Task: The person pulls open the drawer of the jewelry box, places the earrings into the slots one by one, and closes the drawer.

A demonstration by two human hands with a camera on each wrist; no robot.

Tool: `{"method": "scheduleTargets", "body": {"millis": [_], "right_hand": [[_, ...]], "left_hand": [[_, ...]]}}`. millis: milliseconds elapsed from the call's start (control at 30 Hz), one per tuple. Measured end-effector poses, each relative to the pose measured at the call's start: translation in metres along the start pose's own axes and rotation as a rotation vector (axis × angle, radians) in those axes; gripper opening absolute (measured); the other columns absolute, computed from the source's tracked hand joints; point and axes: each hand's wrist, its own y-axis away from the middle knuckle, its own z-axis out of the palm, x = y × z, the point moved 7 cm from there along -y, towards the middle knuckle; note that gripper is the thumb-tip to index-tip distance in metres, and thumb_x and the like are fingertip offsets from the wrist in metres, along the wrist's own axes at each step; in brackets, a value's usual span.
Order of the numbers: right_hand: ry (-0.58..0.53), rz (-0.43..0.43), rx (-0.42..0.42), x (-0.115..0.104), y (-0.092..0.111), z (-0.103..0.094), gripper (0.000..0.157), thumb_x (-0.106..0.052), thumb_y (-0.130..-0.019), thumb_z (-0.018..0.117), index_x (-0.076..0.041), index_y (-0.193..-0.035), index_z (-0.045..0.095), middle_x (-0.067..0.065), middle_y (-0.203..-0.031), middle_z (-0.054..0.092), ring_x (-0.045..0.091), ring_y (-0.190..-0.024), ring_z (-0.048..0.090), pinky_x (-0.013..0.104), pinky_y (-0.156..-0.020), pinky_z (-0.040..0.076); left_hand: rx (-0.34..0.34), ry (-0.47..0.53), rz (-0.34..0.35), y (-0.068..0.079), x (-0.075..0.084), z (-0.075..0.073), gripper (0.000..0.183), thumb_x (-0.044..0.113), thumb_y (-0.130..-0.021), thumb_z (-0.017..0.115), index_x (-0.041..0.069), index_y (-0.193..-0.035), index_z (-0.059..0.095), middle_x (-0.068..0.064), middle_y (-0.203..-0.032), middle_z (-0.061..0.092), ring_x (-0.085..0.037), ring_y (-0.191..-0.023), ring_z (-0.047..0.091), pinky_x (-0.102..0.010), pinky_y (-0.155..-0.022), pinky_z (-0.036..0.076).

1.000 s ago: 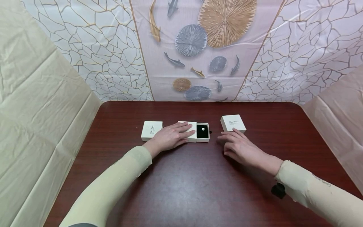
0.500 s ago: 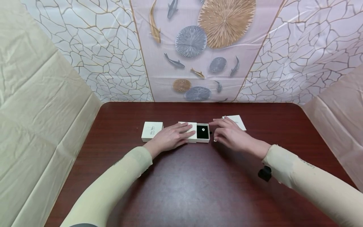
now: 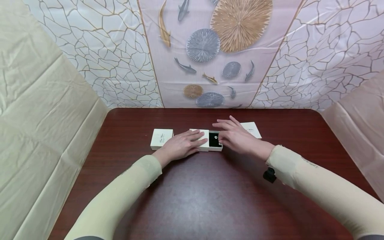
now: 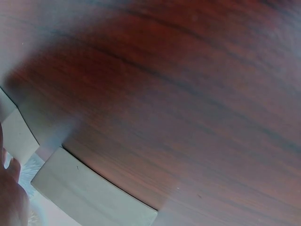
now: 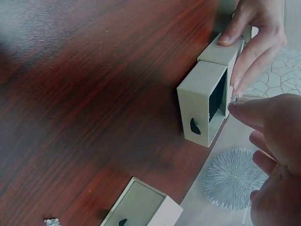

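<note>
The middle white slide-out jewellery box (image 3: pixel 215 149) has its drawer part-way out to the right, showing a black pad with a small sparkling piece (image 3: pixel 215 137) on it. My left hand (image 3: pixel 183 143) rests over the box's sleeve, fingers spread straight across the top, thumb against the near side (image 5: pixel 221 52). Above the open end, my right hand (image 3: pixel 236 136) pinches a tiny sparkling stud-like jewellery piece (image 5: pixel 234 99) between thumb and finger. A black pull tab (image 5: pixel 194 126) hangs from the drawer's front.
One white box (image 3: pixel 161 137) lies left of my left hand; another (image 3: pixel 252 129) stands behind my right hand, partly covered. In the right wrist view a sparkling piece (image 5: pixel 51 221) lies on the dark red wooden table (image 3: pixel 192 196). A patterned curtain (image 3: pixel 210 66) backs the table.
My right hand has moved left from in front of the right box to the open drawer, with the pinched sparkling piece. My left hand and the middle box stay put.
</note>
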Motion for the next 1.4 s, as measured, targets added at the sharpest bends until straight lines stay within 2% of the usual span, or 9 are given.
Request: {"method": "scheduleTargets", "body": {"millis": [167,433,733,1400], "right_hand": [[0.003,-0.008,0.001,0.002,-0.005,0.006,0.011,-0.004,-0.093,0.078,-0.011,-0.087,0.072,0.023,-0.148,0.062,0.046,-0.146,0.047,0.076,-0.122,0.022],[-0.011,0.054,-0.097,0.006,-0.009,0.016,0.016,-0.004,-0.097,0.075,-0.014,-0.085,0.070,0.024,-0.156,0.055,0.046,-0.154,0.039,0.078,-0.122,0.018],[-0.020,0.090,-0.135,0.012,-0.013,0.025,0.018,-0.005,-0.097,0.075,-0.015,-0.084,0.069,0.024,-0.158,0.053,0.047,-0.156,0.033,0.080,-0.122,0.016],[-0.152,0.186,-0.191,0.029,-0.017,0.039,0.020,-0.009,-0.098,0.074,-0.018,-0.080,0.070,0.024,-0.157,0.052,0.049,-0.155,0.033,0.081,-0.121,0.017]], "left_hand": [[-0.006,-0.004,-0.005,0.000,0.000,0.000,0.049,0.030,-0.107,0.067,0.017,-0.154,0.060,-0.013,-0.157,0.057,-0.030,-0.150,0.050,-0.044,-0.125,0.039],[0.003,0.006,-0.006,0.000,0.001,0.001,0.049,0.029,-0.107,0.069,0.016,-0.154,0.061,-0.014,-0.156,0.058,-0.031,-0.150,0.050,-0.045,-0.125,0.039],[0.012,-0.010,-0.003,0.001,0.001,0.004,0.049,0.030,-0.107,0.069,0.016,-0.154,0.061,-0.014,-0.156,0.058,-0.030,-0.149,0.050,-0.044,-0.125,0.038],[-0.006,-0.005,-0.014,0.002,-0.001,0.004,0.050,0.030,-0.108,0.067,0.017,-0.155,0.060,-0.013,-0.158,0.056,-0.029,-0.150,0.049,-0.044,-0.126,0.038]]}}
